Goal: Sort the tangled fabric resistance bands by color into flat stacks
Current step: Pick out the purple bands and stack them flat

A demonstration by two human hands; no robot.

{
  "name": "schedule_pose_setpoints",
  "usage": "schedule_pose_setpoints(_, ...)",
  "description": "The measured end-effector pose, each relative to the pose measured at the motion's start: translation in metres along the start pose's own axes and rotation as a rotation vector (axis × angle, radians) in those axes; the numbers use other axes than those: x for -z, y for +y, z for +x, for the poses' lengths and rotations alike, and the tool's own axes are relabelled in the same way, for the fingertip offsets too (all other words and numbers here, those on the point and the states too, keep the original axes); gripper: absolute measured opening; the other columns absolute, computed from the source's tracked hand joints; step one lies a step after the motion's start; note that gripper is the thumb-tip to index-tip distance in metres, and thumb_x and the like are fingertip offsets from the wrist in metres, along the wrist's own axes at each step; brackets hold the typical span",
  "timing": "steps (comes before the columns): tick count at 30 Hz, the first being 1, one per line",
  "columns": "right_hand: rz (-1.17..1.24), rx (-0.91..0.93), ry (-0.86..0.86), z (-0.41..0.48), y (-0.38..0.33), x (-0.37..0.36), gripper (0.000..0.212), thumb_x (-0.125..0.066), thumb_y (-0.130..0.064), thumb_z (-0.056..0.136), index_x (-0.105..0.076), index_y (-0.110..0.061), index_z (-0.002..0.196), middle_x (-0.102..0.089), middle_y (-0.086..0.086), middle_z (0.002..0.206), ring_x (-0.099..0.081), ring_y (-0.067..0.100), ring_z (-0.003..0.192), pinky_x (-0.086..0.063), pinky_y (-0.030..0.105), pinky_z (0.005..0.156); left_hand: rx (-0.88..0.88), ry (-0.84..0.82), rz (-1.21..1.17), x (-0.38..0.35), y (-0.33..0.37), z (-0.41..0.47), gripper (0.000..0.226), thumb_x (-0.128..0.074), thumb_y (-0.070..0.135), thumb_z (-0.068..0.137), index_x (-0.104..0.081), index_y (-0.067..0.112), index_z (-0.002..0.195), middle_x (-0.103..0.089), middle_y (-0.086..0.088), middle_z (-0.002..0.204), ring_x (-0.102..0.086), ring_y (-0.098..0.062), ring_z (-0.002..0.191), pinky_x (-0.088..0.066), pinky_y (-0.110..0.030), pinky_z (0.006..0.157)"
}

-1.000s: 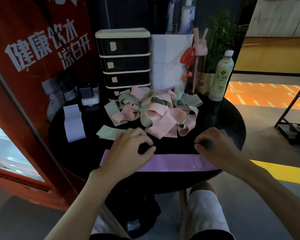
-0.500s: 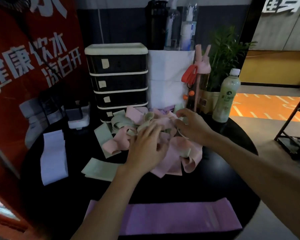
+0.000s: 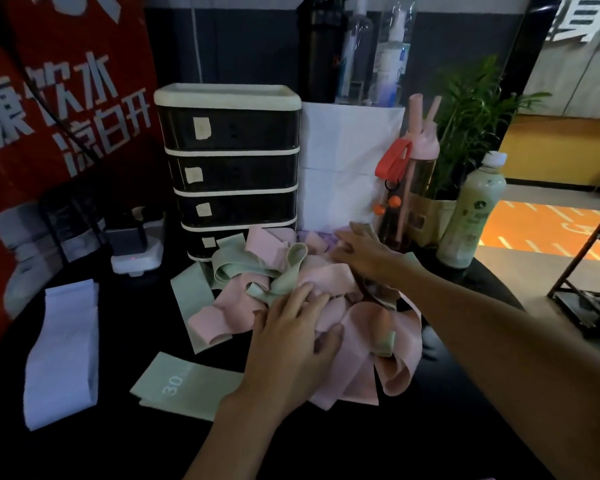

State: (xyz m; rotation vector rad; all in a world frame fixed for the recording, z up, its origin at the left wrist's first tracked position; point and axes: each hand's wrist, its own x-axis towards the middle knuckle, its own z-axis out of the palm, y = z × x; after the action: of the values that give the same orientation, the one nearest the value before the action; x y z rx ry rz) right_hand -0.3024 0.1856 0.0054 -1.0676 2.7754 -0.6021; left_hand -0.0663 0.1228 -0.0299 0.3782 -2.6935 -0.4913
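From my remote seat, nearest me is the bare black table [image 3: 343, 441]. Just nearer than the pile of tangled bands [image 3: 371, 344] and to its left, a green band marked 30 [image 3: 184, 386] lies flat and apart from the tangle. My left hand [image 3: 291, 341] rests on the near side of the pile, fingers spread and only lightly bent over pink fabric. Its grip is wide and closed round nothing.

The pile itself is pink and pale green loops knotted together at the table's middle. One green loop [image 3: 291, 268] stands up at its top, and a little lilac shows at its far edge. Well left of the pile, a pale lavender band [image 3: 63, 351] lies flat.

My right hand [image 3: 364, 254] reaches across the far side of the pile with its fingers fairly straight. I cannot tell whether that grip has caught a band beneath it.

Behind the pile stand a black drawer unit [image 3: 229, 168] and a white paper bag [image 3: 350, 168]. To the far right of the pile are a pink bottle [image 3: 423, 147], a pale green drink bottle [image 3: 471, 216] and a potted plant [image 3: 471, 112].
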Motion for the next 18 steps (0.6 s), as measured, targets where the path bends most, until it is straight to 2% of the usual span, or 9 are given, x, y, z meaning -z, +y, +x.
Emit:
schedule_pose_setpoints(3, -0.068, 0.005, -0.010, 0.003, 0.003, -0.002, 0.060, -0.052, -0.057, 0.087, -0.042, -0.032, 0.141, -0.015, 0.003, 0.160, -0.005, 0.025, 0.148, -0.018, 0.048, 0.117, 0.002, -0.004, 0.004, -0.002, 0.000, 0.000, 0.078, -0.012, 0.068, 0.078, -0.035, 0.040, 0.147, -0.019, 0.022, 0.158, -0.023, -0.010, 0.142, -0.022, -0.036, 0.109)
schedule_pose_setpoints(4, -0.090, -0.002, -0.039, 0.003, 0.004, -0.002, 0.064, -0.048, -0.062, 0.086, -0.041, -0.032, 0.142, -0.016, 0.003, 0.160, -0.007, 0.028, 0.147, -0.017, 0.050, 0.117, 0.002, -0.001, 0.007, -0.003, 0.001, 0.000, 0.078, -0.012, 0.068, 0.078, -0.036, 0.040, 0.146, -0.019, 0.022, 0.158, -0.023, -0.010, 0.142, -0.022, -0.036, 0.109)
schedule_pose_setpoints(6, -0.124, -0.032, -0.078, 0.006, 0.008, -0.005, 0.086, -0.033, -0.079, 0.071, -0.039, -0.032, 0.143, -0.016, 0.001, 0.160, -0.010, 0.032, 0.146, -0.017, 0.053, 0.116, 0.006, 0.007, 0.009, -0.003, 0.001, 0.001, 0.078, -0.013, 0.068, 0.078, -0.038, 0.039, 0.146, -0.020, 0.021, 0.158, -0.026, -0.011, 0.141, -0.022, -0.036, 0.108)
schedule_pose_setpoints(8, -0.131, -0.045, -0.065, 0.009, 0.011, -0.006, 0.096, -0.024, -0.084, 0.063, -0.036, -0.034, 0.144, -0.018, -0.003, 0.159, -0.013, 0.030, 0.145, -0.019, 0.052, 0.115, 0.005, 0.017, 0.009, -0.004, 0.001, 0.000, 0.079, -0.014, 0.067, 0.078, -0.039, 0.038, 0.147, -0.023, 0.021, 0.158, -0.028, -0.012, 0.140, -0.023, -0.036, 0.107)
schedule_pose_setpoints(12, -0.072, -0.006, 0.015, 0.002, 0.008, -0.003, 0.070, -0.049, -0.068, 0.084, -0.036, -0.035, 0.144, -0.025, -0.004, 0.157, -0.017, 0.028, 0.143, -0.022, 0.050, 0.114, 0.007, 0.026, 0.001, -0.002, 0.002, 0.000, 0.080, -0.014, 0.067, 0.078, -0.041, 0.037, 0.147, -0.025, 0.020, 0.158, -0.029, -0.013, 0.140, -0.023, -0.036, 0.109)
schedule_pose_setpoints(14, -0.035, -0.002, 0.072, -0.001, 0.007, -0.001, 0.064, -0.055, -0.060, 0.086, -0.040, -0.033, 0.142, -0.029, -0.004, 0.154, -0.018, 0.027, 0.141, -0.025, 0.049, 0.113, 0.008, 0.027, -0.011, 0.000, 0.003, -0.001, 0.079, -0.014, 0.067, 0.078, -0.042, 0.037, 0.146, -0.025, 0.020, 0.158, -0.028, -0.012, 0.140, -0.023, -0.036, 0.110)
schedule_pose_setpoints(18, -0.007, 0.027, 0.106, -0.007, 0.002, 0.007, 0.063, -0.057, -0.059, 0.080, -0.044, -0.035, 0.137, -0.034, -0.007, 0.148, -0.021, 0.025, 0.138, -0.030, 0.045, 0.109, 0.011, 0.026, -0.024, 0.000, 0.002, -0.001, 0.074, -0.018, 0.066, 0.081, -0.044, 0.037, 0.144, -0.026, 0.020, 0.157, -0.028, -0.012, 0.140, -0.024, -0.037, 0.109)
